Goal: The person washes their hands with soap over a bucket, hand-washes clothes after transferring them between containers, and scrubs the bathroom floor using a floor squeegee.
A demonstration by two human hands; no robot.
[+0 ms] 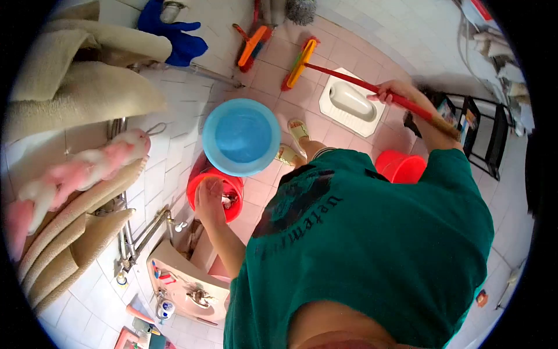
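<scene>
On the wall left of the floor hang beige towels (81,87), with a pink-and-white braid (87,168) slung by its cord between the upper and lower ones. Below and to their right is a pink sink (192,273), small articles on it. Higher on the wall is a blue glove (186,46).

By the floor's left edge, the left hand (210,200) is at the near-left rim of a red bucket (238,189); whether its fingers grip anything I cannot tell. Just beyond, a blue basin (209,136) overlaps the view of the bucket. An orange brush (253,46) is in the floor's far left corner, a broom (299,65) to its right with its yellow-orange head on the floor.

The person's feet, in pale slippers (299,129), are right of the basin; a squat toilet (349,121) is set into the floor further right. Well apart from the left hand, the right hand (383,93) is closed around the broom's red handle, which crosses above the toilet and runs back along the forearm. Nearer stands a second bucket (401,166), also red, and by the floor's right edge a black rack (494,142).
</scene>
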